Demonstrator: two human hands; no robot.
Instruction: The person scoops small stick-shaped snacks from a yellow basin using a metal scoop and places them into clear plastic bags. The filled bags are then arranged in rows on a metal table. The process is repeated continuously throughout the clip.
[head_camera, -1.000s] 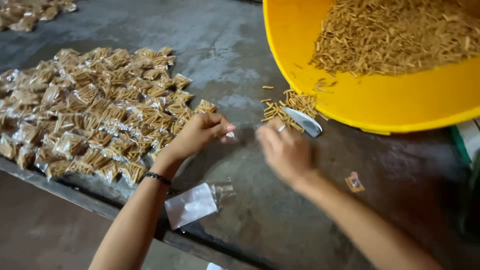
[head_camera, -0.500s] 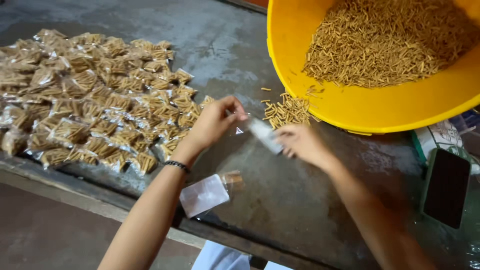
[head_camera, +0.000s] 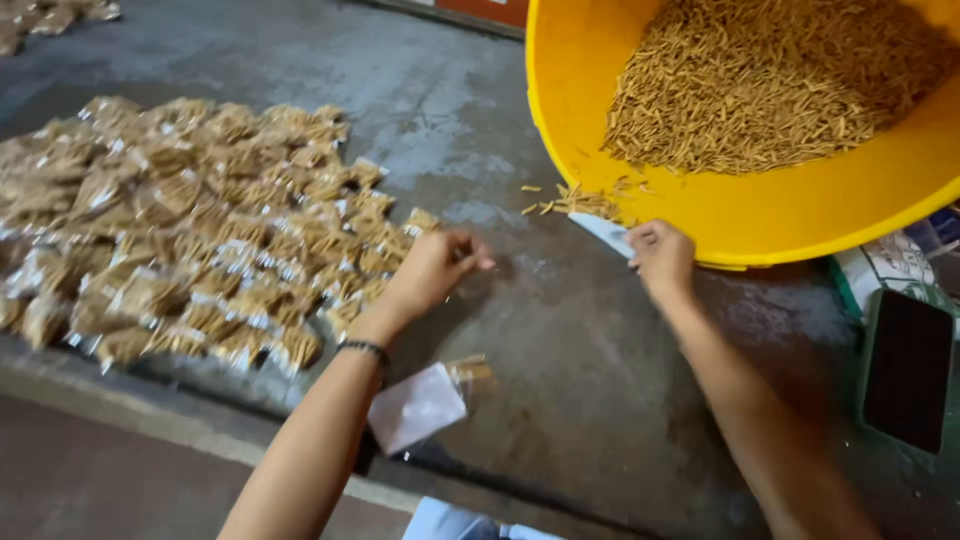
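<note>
Right at the tub's lip, a small clear plastic packet (head_camera: 603, 232) is pinched in the right hand (head_camera: 660, 258).

Its long axis runs up and to the left from the closed right fingers (head_camera: 640, 238), its far end among loose tan snack sticks (head_camera: 585, 203) spilled just beyond the fingertips, against the big yellow plastic tub (head_camera: 640, 110). Well off to the other side, the left hand (head_camera: 432, 270) is curled with thumb and forefinger together; what it holds I cannot tell. Beyond its knuckles lies the spread of filled packets (head_camera: 190, 240) on the grey table (head_camera: 560, 360); a part-filled packet (head_camera: 425, 400) sits near that wrist. A dark phone (head_camera: 905, 370) lies off by the right forearm.
</note>
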